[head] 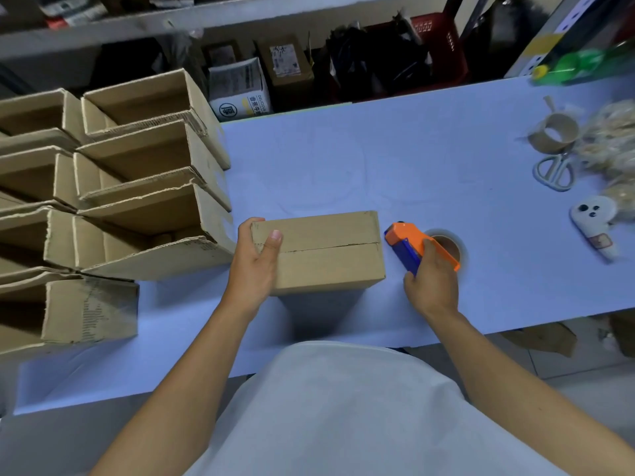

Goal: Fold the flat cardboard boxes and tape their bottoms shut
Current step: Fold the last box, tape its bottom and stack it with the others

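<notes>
A folded cardboard box stands on the blue table with its two bottom flaps closed on top, a bare seam running between them. My left hand grips the box's left end, thumb on the flaps. Just right of the box, my right hand is shut on an orange and blue tape dispenser that carries a roll of clear tape. The dispenser's nose sits close to the box's right edge, apart from it.
Several folded open boxes are stacked on their sides at the left. At the far right lie a spent tape core, scissors, a white soft toy and clear bags. Shelves with parcels stand behind the table.
</notes>
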